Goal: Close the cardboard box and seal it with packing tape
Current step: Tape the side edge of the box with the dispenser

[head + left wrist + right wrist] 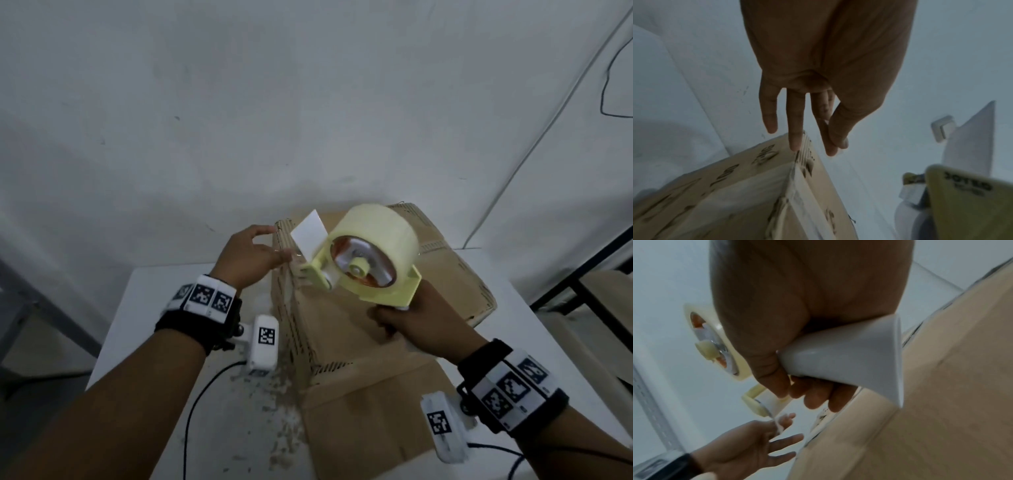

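A brown cardboard box (376, 325) stands on the white table (154, 342) with its top flaps down. Old clear tape runs along its corner seam (797, 186). My right hand (411, 322) grips the white handle (849, 353) of a yellow tape dispenser (373, 260), held tilted above the box top (941, 402). The cream tape roll (725, 344) sits on its hub. My left hand (253, 257) is at the box's far left corner (803, 146), fingers straight and spread. A thin strip of tape (777, 425) hangs from the dispenser's mouth onto those fingers (785, 439).
A flat cardboard panel (370, 411) lies in front of the box. Paper scraps (274, 394) litter the table beside a black cable (205, 387). A black metal frame (582, 274) stands at the right. A white wall (308, 102) is right behind.
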